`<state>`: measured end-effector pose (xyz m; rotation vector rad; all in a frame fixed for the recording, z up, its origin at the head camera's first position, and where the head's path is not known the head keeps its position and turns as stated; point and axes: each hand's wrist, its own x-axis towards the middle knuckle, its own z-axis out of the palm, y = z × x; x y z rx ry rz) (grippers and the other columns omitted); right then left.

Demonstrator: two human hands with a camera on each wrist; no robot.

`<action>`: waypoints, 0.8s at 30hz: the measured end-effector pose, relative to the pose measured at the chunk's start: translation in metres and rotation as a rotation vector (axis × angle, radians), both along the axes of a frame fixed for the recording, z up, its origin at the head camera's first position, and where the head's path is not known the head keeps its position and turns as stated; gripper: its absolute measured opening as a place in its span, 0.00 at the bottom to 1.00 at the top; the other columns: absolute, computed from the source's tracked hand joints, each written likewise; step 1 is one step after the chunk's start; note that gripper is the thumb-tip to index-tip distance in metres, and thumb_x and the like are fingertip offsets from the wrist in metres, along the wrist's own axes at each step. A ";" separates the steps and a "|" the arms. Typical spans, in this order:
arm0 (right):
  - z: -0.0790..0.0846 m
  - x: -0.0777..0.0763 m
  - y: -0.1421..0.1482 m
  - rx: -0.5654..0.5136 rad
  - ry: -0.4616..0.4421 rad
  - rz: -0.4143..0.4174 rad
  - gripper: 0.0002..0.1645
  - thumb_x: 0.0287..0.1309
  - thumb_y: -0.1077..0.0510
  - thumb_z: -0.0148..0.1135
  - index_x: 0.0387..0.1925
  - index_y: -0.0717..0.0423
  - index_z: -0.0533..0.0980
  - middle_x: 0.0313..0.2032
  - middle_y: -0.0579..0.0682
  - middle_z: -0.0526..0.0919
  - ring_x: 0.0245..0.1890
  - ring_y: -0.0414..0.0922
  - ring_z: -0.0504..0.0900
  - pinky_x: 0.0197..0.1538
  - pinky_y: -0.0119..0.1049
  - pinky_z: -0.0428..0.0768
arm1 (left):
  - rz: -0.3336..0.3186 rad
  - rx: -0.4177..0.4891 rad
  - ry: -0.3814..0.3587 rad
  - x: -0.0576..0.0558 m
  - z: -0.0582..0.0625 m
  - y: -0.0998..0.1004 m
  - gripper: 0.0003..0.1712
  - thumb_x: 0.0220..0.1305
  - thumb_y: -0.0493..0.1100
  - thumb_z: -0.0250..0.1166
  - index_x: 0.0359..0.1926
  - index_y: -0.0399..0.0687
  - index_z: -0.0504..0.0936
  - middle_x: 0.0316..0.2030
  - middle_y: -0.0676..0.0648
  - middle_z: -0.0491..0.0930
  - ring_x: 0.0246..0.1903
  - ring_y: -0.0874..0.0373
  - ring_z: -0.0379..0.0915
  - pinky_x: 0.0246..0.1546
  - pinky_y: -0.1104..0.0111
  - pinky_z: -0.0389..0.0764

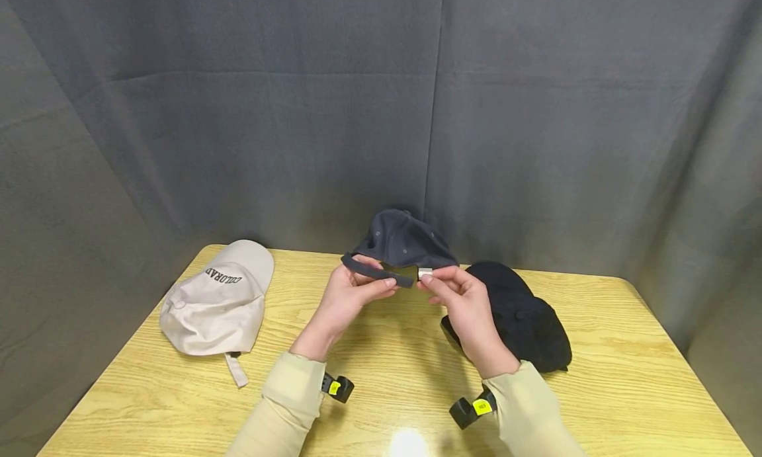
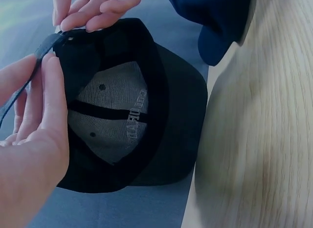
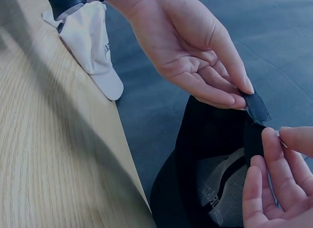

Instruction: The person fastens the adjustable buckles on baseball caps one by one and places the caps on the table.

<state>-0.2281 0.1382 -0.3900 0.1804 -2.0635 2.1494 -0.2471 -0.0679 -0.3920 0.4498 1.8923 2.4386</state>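
Both hands hold a dark navy-grey baseball cap [image 1: 406, 235] up over the table, its back opening toward me. My left hand [image 1: 345, 301] pinches the loose adjusting strap [image 1: 376, 270] between thumb and fingers. At the strap's other side, my right hand [image 1: 470, 305] pinches the small silver buckle [image 1: 425, 272]. The left wrist view looks into the cap's pale mesh lining [image 2: 110, 98], where lettering shows in reverse. In the right wrist view the strap [image 3: 257, 108] runs between the two hands, its end close to the buckle; whether it passes through cannot be told.
A beige cap [image 1: 214, 301] with dark lettering lies on the table's left, its strap hanging toward me. Right of the hands rests a black cap [image 1: 524, 318], partly behind my right hand. Grey curtain [image 1: 297, 113] closes off the back of the wooden table [image 1: 619, 351].
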 end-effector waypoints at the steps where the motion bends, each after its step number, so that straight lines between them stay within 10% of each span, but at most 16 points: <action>1: 0.000 0.000 0.000 -0.007 -0.002 0.001 0.11 0.66 0.62 0.68 0.42 0.67 0.78 0.35 0.52 0.89 0.42 0.45 0.86 0.43 0.39 0.82 | 0.009 -0.008 -0.002 0.000 0.000 0.000 0.16 0.59 0.24 0.70 0.45 0.36 0.75 0.36 0.40 0.85 0.37 0.52 0.86 0.47 0.57 0.84; 24: -0.001 0.000 -0.002 -0.096 -0.057 0.000 0.09 0.66 0.61 0.68 0.41 0.65 0.83 0.38 0.51 0.88 0.44 0.47 0.87 0.47 0.40 0.82 | 0.028 0.077 -0.008 0.001 -0.001 0.010 0.14 0.65 0.27 0.68 0.49 0.27 0.78 0.37 0.36 0.85 0.36 0.52 0.87 0.45 0.59 0.84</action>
